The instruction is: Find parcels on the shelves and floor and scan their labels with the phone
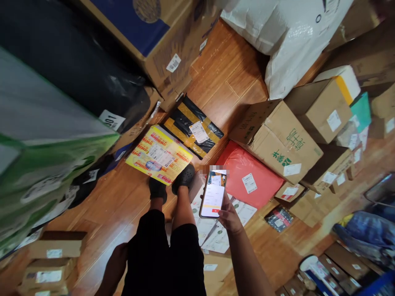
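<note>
My right hand (230, 213) is wrapped round a smartphone (212, 194) with a lit screen, held above white paper envelopes (216, 234) on the floor. My left hand (115, 265) hangs down beside my left thigh; its fingers are hidden. My legs in black shorts and black shoes (171, 185) stand on the wooden floor. Just ahead of my feet lies a yellow parcel (159, 154). A black parcel with yellow tape (194, 131) lies beyond it, and a red mailer bag (247, 174) lies to the right of the phone.
Cardboard boxes (277, 139) are piled at the right, with white plastic bags (286, 37) behind. A big blue-printed carton (154, 28) and black bags (77, 65) rise at the left. Small boxes (52, 255) stack at the lower left. Wooden floor (228, 78) shows ahead.
</note>
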The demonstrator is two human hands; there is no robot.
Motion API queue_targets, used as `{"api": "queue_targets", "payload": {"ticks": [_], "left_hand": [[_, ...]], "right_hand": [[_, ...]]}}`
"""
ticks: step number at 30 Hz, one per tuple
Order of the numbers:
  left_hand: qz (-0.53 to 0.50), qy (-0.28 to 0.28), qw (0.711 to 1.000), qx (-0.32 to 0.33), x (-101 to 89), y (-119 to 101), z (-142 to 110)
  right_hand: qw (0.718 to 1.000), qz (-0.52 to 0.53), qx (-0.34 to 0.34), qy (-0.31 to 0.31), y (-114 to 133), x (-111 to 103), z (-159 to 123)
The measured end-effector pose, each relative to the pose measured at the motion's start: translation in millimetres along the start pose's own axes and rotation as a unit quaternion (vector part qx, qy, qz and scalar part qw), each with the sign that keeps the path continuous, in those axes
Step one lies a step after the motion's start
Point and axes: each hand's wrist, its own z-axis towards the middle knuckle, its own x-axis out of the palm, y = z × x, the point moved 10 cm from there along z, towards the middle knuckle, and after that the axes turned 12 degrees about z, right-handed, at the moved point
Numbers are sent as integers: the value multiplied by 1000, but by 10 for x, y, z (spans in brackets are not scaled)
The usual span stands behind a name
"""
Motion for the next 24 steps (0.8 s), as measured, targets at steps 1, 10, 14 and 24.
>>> {"api": "queue_targets", "payload": {"ticks": [1,10,14,24], "left_hand": [[4,9,1000,5,-9,2,1],[56,59,997,6,-663,1227,-250],[124,107,983,87,-764,1773,-261],[405,131,863,272,-149,1584,-299]], "right_hand": [[1000,-2,5,-2,-49,-4,-59],[997,-58,50,11,-565,-2,-441],[977,-161,81,110,-842,340,-252],[942,-267,40,198,-1242,1280,928]]}}
